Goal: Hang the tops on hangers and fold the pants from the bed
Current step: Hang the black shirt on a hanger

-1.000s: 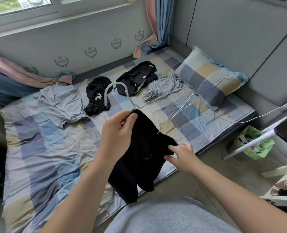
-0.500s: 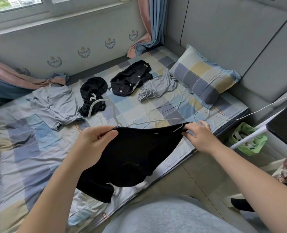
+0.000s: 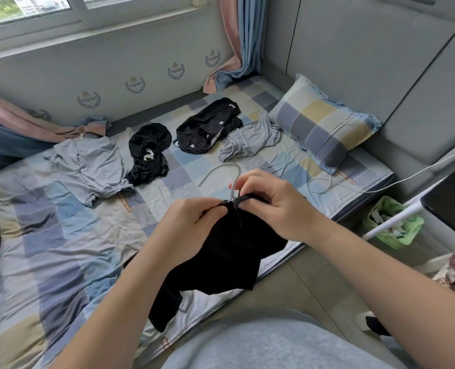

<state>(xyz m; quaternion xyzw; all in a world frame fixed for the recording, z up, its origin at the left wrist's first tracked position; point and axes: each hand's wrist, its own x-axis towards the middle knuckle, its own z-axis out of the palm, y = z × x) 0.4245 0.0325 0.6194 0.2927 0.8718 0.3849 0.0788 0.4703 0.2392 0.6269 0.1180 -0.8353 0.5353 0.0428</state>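
A black top (image 3: pixel 229 251) hangs over the near edge of the bed on a white hanger (image 3: pixel 222 170), whose hook sticks up between my hands. My left hand (image 3: pixel 194 222) grips the top's collar on the left. My right hand (image 3: pixel 269 201) pinches the collar at the hanger's neck. On the bed behind lie a grey garment (image 3: pixel 90 166) at left, two black garments (image 3: pixel 147 153) (image 3: pixel 207 126) in the middle, and a crumpled grey garment (image 3: pixel 250 141) near the pillow.
The checked bed sheet (image 3: pixel 61 249) fills the left. A checked pillow (image 3: pixel 324 123) lies at the right end, with a white cable (image 3: pixel 327 182) beside it. A green basket (image 3: pixel 391 222) and a white rack leg (image 3: pixel 396 217) stand on the floor at right.
My hands have come together from the top's two shoulders to its collar. The stretched black top now hangs bunched below them, and the hanger hook points up.
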